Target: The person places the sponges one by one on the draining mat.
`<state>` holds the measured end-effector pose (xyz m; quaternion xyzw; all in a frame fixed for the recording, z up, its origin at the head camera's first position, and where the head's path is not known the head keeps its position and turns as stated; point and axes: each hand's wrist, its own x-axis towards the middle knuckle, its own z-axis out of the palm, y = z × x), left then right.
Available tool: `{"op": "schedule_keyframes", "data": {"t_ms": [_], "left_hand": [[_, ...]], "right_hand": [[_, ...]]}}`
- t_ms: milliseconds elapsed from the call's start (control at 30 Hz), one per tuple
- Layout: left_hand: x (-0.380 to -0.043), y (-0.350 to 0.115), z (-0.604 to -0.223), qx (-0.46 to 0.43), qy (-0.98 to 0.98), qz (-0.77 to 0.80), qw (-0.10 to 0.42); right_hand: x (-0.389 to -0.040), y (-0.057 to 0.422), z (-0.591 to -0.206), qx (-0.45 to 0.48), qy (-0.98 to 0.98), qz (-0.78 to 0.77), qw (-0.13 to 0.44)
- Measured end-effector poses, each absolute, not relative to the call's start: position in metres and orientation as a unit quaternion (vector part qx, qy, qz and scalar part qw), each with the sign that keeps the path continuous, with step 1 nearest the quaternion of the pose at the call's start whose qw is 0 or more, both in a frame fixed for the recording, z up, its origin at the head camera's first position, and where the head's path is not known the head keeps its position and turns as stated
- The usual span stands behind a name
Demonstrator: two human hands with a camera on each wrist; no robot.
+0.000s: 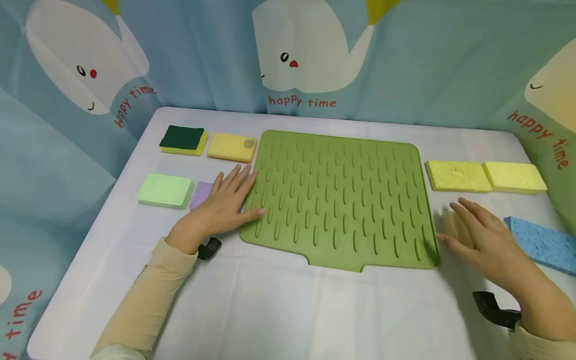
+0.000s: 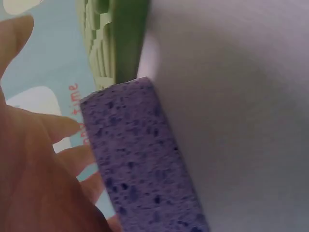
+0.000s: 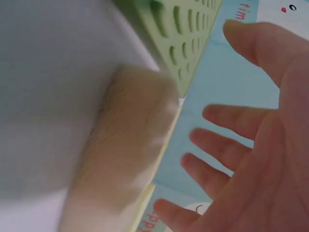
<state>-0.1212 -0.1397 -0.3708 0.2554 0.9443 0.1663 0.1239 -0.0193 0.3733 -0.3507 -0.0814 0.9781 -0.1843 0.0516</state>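
A green ridged mat (image 1: 337,200) lies flat across the middle of the table, a short tab on its near edge. My left hand (image 1: 225,205) is spread with its fingertips along the mat's left edge. Partly covered by that hand is a purple speckled sponge (image 1: 200,195), whose long side fills the left wrist view. Beside the mat's right edge, my right hand (image 1: 486,242) has its fingers extended and holds nothing. Under it sits a tan sponge (image 3: 120,145), blurred in the right wrist view and mostly hidden in the head view.
On the left are a dark-green-topped yellow sponge (image 1: 183,140), a pale yellow sponge (image 1: 229,147) and a light green sponge (image 1: 165,190). Two yellow sponges (image 1: 458,176) sit end to end at the right, behind a blue sponge (image 1: 544,245). A printed curtain (image 1: 211,60) borders the white table (image 1: 279,310).
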Motion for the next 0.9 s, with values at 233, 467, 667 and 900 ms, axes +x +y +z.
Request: {"op": "schedule_keyframes", "data": {"t_ms": [233, 467, 667, 900], "left_hand": [[-0.12, -0.142, -0.377, 0.254, 0.945, 0.155, 0.136], [-0.117, -0.143, -0.382, 0.257, 0.946, 0.155, 0.126], [-0.112, -0.146, -0.382, 0.251, 0.948, 0.149, 0.127], [-0.114, -0.151, -0.38, 0.266, 0.946, 0.129, 0.134]], "right_hand": [[-0.02, 0.386, -0.36, -0.113, 0.974, -0.193, 0.044], [-0.027, 0.391, -0.363, -0.137, 0.979, -0.15, 0.015], [-0.032, 0.4, -0.361, -0.147, 0.983, -0.109, 0.008], [-0.034, 0.405, -0.366, -0.111, 0.988, -0.082, 0.063]]}}
